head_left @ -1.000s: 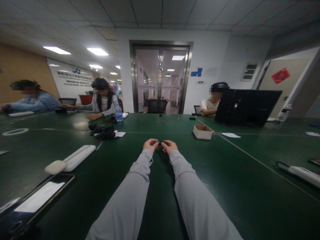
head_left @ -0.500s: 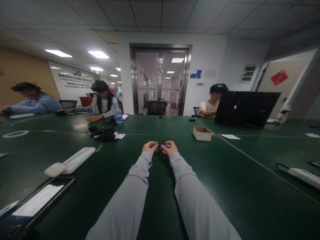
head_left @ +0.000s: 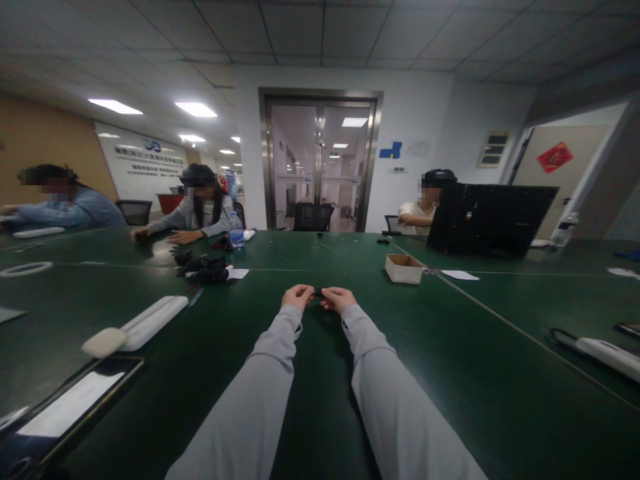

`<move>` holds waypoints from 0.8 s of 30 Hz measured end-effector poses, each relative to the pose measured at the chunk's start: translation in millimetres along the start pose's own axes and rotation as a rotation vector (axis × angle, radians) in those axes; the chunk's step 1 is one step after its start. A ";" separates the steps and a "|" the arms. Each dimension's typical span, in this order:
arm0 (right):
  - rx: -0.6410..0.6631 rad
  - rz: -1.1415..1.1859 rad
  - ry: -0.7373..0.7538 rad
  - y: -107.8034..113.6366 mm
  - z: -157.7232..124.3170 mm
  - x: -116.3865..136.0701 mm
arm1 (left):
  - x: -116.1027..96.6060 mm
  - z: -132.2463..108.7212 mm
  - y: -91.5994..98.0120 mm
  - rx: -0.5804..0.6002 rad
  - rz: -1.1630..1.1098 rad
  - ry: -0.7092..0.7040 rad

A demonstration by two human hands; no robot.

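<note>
Between my two hands is a small black object (head_left: 318, 292), too small and too covered by fingers to name further. My left hand (head_left: 298, 297) pinches its left end with thumb and fingertips. From the other side my right hand (head_left: 338, 299) grips it the same way. Both hands are close together, just above the green table (head_left: 320, 373), with the forearms in grey sleeves reaching forward.
An open cardboard box (head_left: 404, 269) stands to the right, near a monitor (head_left: 493, 219). Left are a phone (head_left: 75, 410), a white case (head_left: 155, 323), a rounded beige item (head_left: 104, 343), black gear (head_left: 207, 270) and a bottle (head_left: 236, 231). Several people sit around the table.
My hands stay nearly in place on the black object, the right fingers slightly shifted. Across the table, one co-worker's hand has moved toward the right.
</note>
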State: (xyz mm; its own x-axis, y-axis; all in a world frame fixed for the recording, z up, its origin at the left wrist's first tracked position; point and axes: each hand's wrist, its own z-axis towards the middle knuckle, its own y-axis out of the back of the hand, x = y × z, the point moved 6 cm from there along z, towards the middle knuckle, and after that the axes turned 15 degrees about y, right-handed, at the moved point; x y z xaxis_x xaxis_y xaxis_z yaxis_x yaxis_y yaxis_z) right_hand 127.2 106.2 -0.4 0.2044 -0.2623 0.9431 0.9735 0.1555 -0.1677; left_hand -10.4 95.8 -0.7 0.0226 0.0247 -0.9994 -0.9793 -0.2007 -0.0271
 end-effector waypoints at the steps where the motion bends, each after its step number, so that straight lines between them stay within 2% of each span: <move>1: 0.007 0.013 -0.009 -0.1 0.1 -0.7 | -0.6 -0.3 0.2 -0.004 0.011 0.001; 9: 0.040 0.045 -0.034 -3.2 -5.1 3.8 | -5.4 -2.6 6.2 -0.057 0.189 0.017; 13: 0.054 0.082 -0.042 -7.9 -8.4 4.9 | -7.5 -6.7 11.4 -0.125 0.271 0.093; 19: 0.098 0.159 -0.117 -19.0 -12.8 -0.3 | -18.5 -16.2 19.1 -0.253 0.605 0.087; 24: 0.158 0.181 -0.150 -26.1 -14.1 -3.4 | -22.0 -18.8 21.1 -0.288 0.694 0.099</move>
State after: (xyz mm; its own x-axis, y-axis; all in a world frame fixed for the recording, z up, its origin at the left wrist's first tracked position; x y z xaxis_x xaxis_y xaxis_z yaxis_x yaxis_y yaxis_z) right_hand 102.6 89.6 -3.3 0.3450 -0.0749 0.9356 0.8918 0.3370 -0.3019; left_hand -27.8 72.6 20.3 -0.5488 -0.2858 -0.7855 -0.6841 -0.3864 0.6186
